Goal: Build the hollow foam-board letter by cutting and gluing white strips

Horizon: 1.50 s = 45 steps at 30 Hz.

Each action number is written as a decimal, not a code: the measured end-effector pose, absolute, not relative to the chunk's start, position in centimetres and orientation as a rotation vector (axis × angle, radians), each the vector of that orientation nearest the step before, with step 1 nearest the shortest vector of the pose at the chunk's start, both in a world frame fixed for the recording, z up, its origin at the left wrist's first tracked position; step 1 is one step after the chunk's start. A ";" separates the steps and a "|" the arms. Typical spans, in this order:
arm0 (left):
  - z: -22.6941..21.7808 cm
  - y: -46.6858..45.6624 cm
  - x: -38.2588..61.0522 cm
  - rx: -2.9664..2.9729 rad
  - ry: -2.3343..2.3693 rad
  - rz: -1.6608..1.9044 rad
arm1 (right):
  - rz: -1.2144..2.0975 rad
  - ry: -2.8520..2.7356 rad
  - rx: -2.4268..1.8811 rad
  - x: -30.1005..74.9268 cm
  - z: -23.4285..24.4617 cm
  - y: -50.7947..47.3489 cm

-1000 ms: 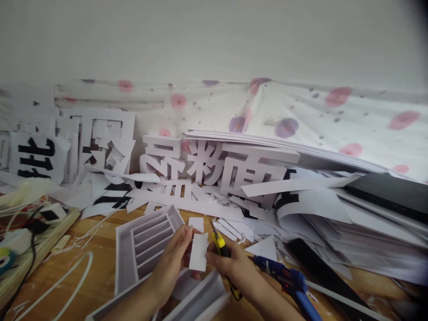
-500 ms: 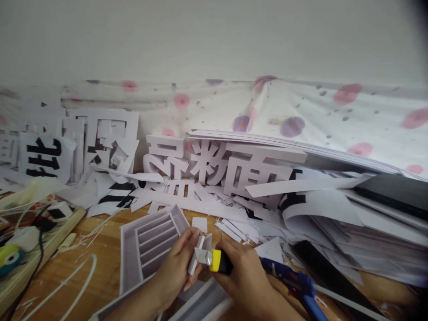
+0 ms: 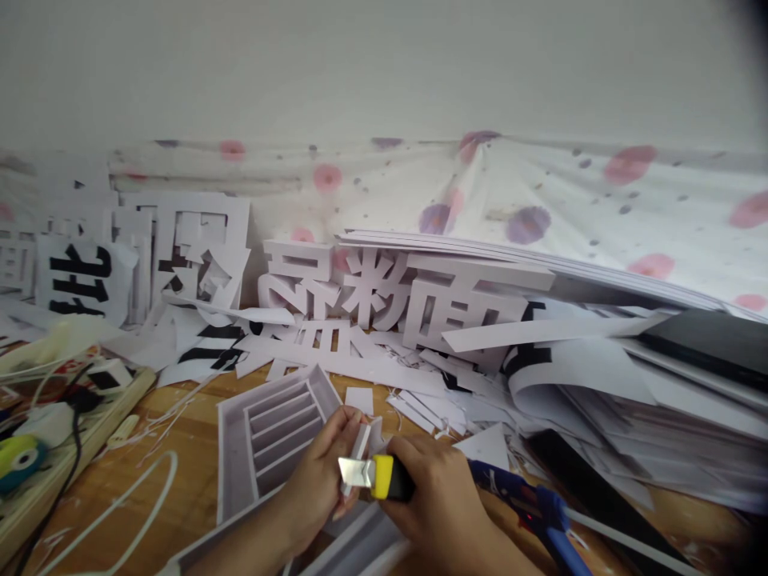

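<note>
Near the bottom centre my left hand (image 3: 327, 468) pinches a small white strip (image 3: 361, 444), thin and held upright. My right hand (image 3: 435, 496) is wrapped round a utility knife (image 3: 384, 478) with a yellow and black body. Its wide blade points left and lies across the strip, close to my left fingers. Whether the edge touches the strip I cannot tell. Below and left of my hands lies a white slatted foam-board letter (image 3: 231, 448), partly covered by my left forearm. A blue glue gun (image 3: 528, 500) with a white stick lies just right of my right hand.
Finished white letters (image 3: 468, 308) stand along the back against a spotted sheet. Paper offcuts (image 3: 432, 412) litter the middle. Stacked boards and a black strip (image 3: 600, 496) occupy the right. A power strip (image 3: 78, 448) with cables is at left, near a looped white cord (image 3: 144, 520).
The knife blade has turned and shifted slightly left, its flat face now showing brightly. My left hand still holds the strip in nearly the same place.
</note>
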<state>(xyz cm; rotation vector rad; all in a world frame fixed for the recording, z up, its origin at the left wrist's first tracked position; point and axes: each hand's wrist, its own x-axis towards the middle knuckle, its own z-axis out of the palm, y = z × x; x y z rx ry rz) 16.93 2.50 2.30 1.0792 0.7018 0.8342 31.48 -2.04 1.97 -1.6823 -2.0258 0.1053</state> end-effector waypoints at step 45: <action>2.8 2.4 16.8 1.220 0.783 0.783 | -0.006 -1.958 -1.667 31.8 2.6 -1.8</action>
